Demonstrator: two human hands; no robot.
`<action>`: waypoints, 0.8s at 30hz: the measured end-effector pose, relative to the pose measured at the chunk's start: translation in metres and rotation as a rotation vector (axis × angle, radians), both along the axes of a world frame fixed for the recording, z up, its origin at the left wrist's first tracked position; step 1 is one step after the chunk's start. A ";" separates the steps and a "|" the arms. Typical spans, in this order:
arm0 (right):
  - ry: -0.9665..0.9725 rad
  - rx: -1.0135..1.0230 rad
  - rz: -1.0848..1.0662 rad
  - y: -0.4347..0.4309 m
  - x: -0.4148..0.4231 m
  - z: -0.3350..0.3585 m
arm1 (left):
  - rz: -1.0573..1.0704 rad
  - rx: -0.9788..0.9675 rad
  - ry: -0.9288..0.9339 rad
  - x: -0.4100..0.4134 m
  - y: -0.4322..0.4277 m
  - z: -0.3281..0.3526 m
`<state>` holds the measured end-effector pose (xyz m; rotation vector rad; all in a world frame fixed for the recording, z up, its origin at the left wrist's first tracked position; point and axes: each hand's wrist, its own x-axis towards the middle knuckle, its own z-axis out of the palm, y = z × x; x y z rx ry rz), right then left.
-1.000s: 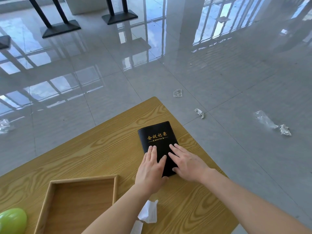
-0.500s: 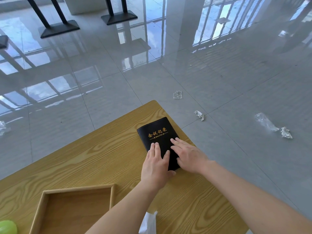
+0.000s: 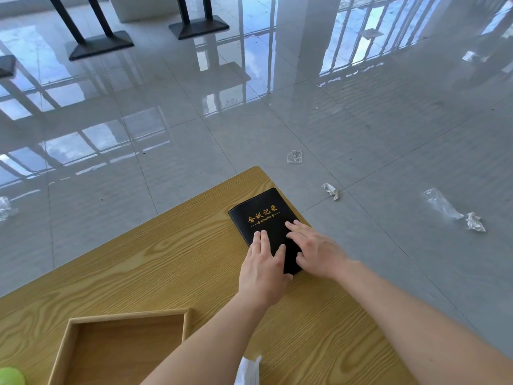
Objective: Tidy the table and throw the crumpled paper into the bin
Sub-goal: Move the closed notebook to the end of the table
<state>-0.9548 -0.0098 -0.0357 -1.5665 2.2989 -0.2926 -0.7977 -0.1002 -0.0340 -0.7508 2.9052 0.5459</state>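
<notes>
Our left hand [image 3: 263,269] and right hand [image 3: 316,251] lie spread flat on the notebook [image 3: 266,218], which sits along the table [image 3: 166,259] edge near its far corner. Crumpled paper [image 3: 248,370] lies nearer us than the notebook, beside the tray [image 3: 63,354]; the wood left of the notebook is bare.

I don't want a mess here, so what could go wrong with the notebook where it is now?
The notebook lies at the table's far right corner, close to the edge, under both flat hands; a push outward could tip it onto the floor. The white paper near the forearm might get swept off.
</notes>
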 end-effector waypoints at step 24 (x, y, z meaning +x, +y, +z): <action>0.012 -0.016 0.018 -0.003 -0.008 -0.004 | -0.009 -0.037 -0.029 -0.008 -0.004 -0.005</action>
